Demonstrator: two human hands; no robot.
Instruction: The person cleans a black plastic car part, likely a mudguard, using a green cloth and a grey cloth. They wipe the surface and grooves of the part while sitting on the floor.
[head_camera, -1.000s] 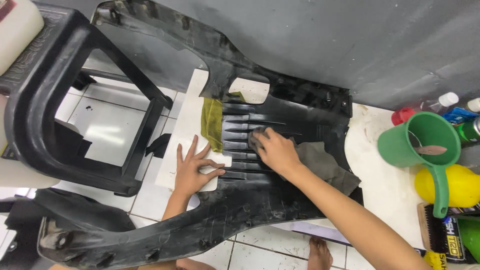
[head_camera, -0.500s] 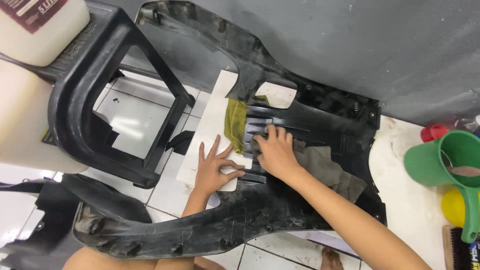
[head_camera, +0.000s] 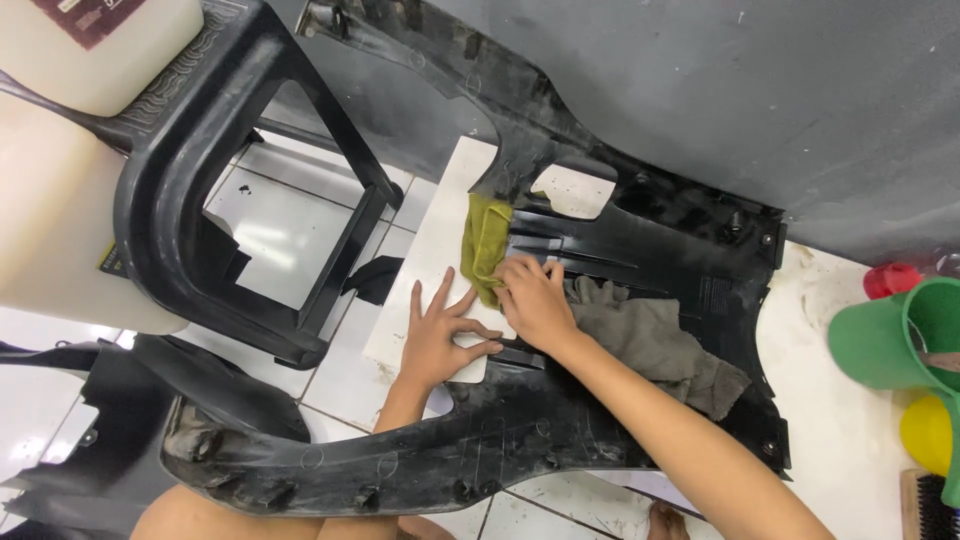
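1. Left hand (head_camera: 440, 335) is spread flat, fingers splayed, palm down on the white board (head_camera: 430, 250) that lies under the black plastic panel (head_camera: 640, 250). It grips nothing; it just presses.
2. Right hand (head_camera: 535, 300) is curled over the lower end of the olive-green cloth (head_camera: 485, 245), fingers bent and pressing the cloth against the panel's ribbed middle. Whether it pinches the cloth or only pushes on it, I cannot tell.
3. The two hands sit just beside each other, fingertips almost touching, and the right is the nearer one to the cloth.
4. The green cloth runs away from the right hand toward the top of the view, its long axis roughly along the board's edge, lying half on the board and half on the panel.
5. A grey rag (head_camera: 660, 345) lies bunched on the panel under the right forearm.
6. Farther out: a black plastic stool (head_camera: 200, 180) to the left on the tiled floor (head_camera: 330, 370), a green jug (head_camera: 900, 340) at the right edge.
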